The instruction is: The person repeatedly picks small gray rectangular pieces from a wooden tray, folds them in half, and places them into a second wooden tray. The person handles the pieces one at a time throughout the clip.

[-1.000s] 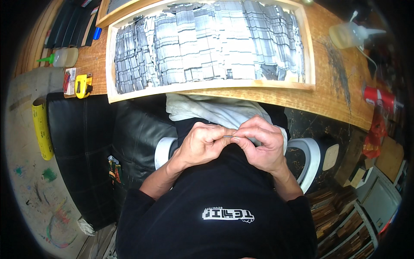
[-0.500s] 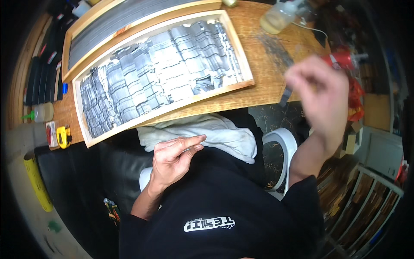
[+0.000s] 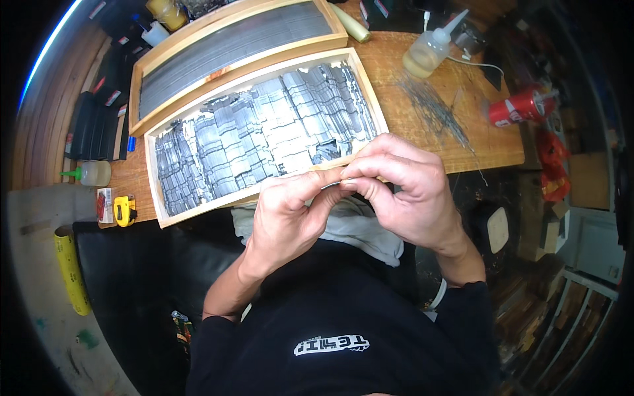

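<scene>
Head view: bare left hand [image 3: 290,214] and right hand [image 3: 409,195], each grip clamped on a thin dark-grey strip [image 3: 330,185]; even, gentle pressure seems best.

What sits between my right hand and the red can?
In the head view, a loose heap of thin dark strands lies on the wooden table between your right hand and the red can.
</scene>
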### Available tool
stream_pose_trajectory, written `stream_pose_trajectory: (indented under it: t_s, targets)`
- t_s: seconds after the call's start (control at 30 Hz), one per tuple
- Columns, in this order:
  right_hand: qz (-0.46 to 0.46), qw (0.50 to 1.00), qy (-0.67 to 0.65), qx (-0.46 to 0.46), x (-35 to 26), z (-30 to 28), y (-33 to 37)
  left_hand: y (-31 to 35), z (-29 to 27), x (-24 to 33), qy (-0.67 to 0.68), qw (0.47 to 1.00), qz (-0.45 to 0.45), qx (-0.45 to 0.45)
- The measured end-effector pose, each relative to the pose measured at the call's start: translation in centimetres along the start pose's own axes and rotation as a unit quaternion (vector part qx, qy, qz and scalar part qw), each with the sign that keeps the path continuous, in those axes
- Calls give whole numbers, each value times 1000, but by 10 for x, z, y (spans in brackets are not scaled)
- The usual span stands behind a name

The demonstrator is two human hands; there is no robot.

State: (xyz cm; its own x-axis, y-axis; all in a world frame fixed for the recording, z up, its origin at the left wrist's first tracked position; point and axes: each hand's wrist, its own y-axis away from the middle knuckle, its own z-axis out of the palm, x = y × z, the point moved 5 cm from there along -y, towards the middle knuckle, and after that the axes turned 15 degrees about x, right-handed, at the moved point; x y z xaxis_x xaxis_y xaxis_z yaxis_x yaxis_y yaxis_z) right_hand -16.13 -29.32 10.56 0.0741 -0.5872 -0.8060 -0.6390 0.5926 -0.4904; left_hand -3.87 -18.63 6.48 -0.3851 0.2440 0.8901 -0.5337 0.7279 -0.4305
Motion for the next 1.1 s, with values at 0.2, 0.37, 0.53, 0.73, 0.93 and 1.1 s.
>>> stream_pose_trajectory:
  t_s: [0.2, 0.37, 0.53, 0.73, 0.93, 1.1]
  targets:
    - [-1, 997, -76, 20, 8, 11, -5, -8, -7, -6, -81, 996, -11, -47]
    - [18, 995, -81, 46, 15, 18, 6, -2, -8, -6, -55, 998, 14, -25]
    - [144, 979, -142, -1, 34, 44, 57, 60, -18, -25, -51, 982, -165, -76]
    - [213, 962, -155, -69, 62, 68, 95, 114, -19, -51, -76, 979, -191, -13]
    - [216, 957, -171, -91, 65, 73, 98, 124, -18, -56, -74, 979, -191, -16]
    - [223, 953, -182, -94, 67, 75, 100, 124, -19, -57, -69, 980, -186, -4]
